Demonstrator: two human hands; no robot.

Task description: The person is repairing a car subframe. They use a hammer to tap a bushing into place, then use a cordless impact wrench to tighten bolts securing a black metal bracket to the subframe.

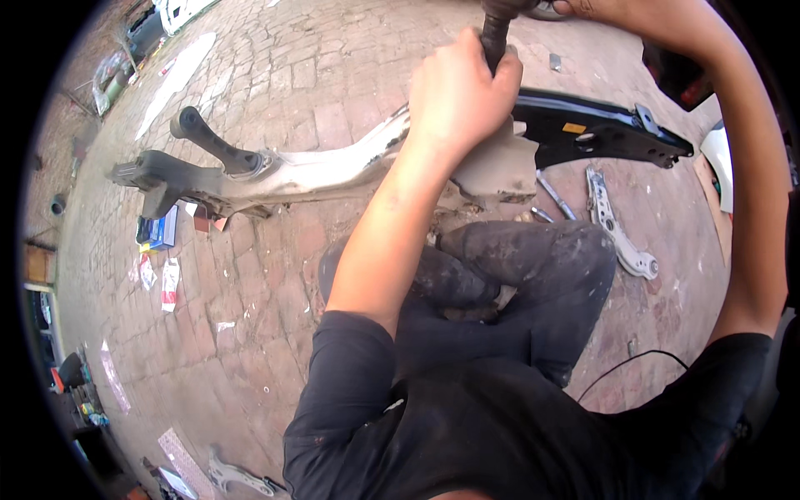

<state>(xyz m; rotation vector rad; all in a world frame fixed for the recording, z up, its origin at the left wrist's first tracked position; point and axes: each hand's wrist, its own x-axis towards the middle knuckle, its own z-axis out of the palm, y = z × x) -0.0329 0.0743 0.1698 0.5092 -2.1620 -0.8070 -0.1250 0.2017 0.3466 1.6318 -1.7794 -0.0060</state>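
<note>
Head view: brick ground takes up the most space, giving its widest room at the lower left, between the seated person's dark sleeve and the litter near the curved rim. Dark trousers fill the middle, the bent knees close below a pale metal beam. That beam runs from the left to the centre, with a short dark link tilting up off its left part. A black metal bar reaches from behind its right end toward the right forearm; I cannot tell whether the two are joined. Brick shows between the bar's far tip and that forearm. A white sheet lies at the upper left, well apart from the beam. The left hand, above the beam's right part, is wrapped firmly round a dark handle that runs off the top edge. The right hand is mostly cut off there beside it, so I cannot tell its grip. Right of the knees lies a silver arm, near two thin rods. A blue box sits just below the beam's left end, a red-and-white packet near it.
</note>
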